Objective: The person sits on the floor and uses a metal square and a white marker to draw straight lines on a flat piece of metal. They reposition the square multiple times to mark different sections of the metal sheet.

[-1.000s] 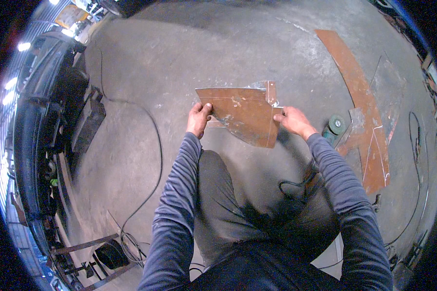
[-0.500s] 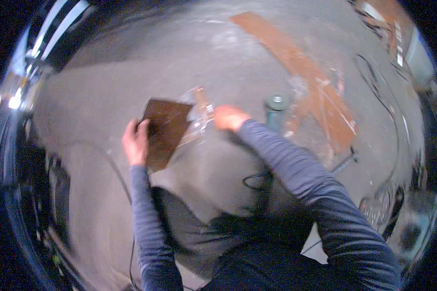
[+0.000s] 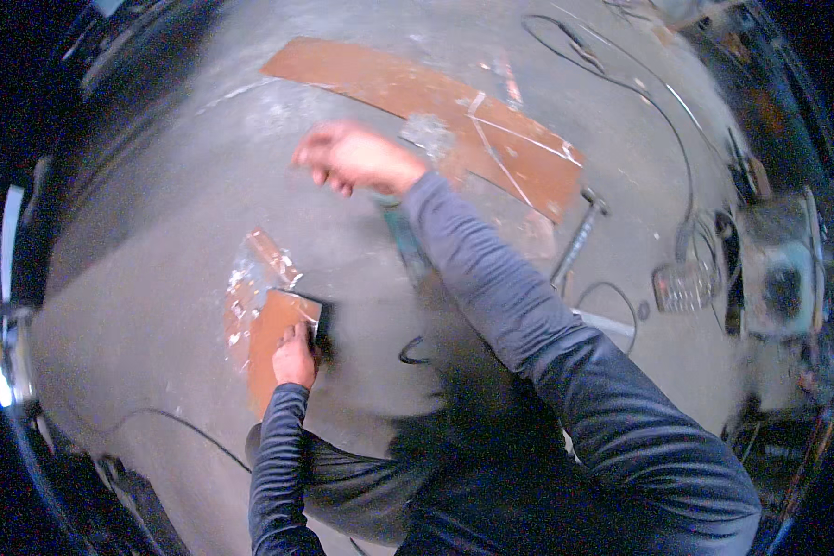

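Note:
My left hand (image 3: 296,356) is closed on a brown rectangular board (image 3: 273,338) low at the left. Its fingers lie over the board's upper part, beside a dark edge. Under and beside this board are crumpled clear plastic and thin brown strips (image 3: 267,255). My right hand (image 3: 352,156) is raised over the floor, somewhat blurred, with its fingers apart and nothing in them. Just below it stands a green cylindrical thing (image 3: 400,232), partly hidden by my right forearm. Beyond the right hand lies a long orange-brown board (image 3: 371,74) with clear plastic over its right part.
A hammer (image 3: 579,236) lies on the floor to the right. Farther right are a dark cable (image 3: 681,139), a small metal grille-like piece (image 3: 684,287) and a worn greenish box-shaped thing (image 3: 783,320). Another cable (image 3: 181,422) runs along the floor at lower left.
My right hand has moved away from the plastic and upward, past the green thing. My left hand has turned the board, so a lighter brown face shows. The view has swung rightward.

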### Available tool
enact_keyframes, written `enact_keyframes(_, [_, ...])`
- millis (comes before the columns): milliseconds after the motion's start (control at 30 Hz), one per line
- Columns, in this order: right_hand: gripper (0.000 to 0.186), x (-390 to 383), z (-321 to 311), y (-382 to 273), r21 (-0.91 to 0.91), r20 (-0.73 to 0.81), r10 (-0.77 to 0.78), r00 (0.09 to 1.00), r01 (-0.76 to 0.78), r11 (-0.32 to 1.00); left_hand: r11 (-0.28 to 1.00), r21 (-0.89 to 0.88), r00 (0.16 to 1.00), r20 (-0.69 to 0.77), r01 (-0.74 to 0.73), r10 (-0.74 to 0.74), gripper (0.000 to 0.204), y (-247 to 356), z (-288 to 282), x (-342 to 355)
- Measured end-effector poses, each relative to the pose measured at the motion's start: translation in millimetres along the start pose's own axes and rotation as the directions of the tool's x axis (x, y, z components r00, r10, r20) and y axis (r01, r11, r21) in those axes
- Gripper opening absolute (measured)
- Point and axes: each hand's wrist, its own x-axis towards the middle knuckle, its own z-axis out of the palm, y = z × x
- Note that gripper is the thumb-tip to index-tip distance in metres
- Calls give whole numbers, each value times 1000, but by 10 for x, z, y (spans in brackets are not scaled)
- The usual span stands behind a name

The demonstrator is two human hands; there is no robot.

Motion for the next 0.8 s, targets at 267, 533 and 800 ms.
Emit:
enact_keyframes(267, [26,-3391,-1641,1609,284,-680,483,552,-409,867,973,212,994,77,-93,78,33,88,751,215])
enact_keyframes(533, [26,-5111,-1131,2980,393,-741,631,230,-612,686,994,108,949,314,-5,-30,41,187,865,290])
enact_keyframes(800, [60,-4241,-1165,4002,-148,-622,652,434,-883,446,995,-4,830,552,101,-82,41,405,1012,114])
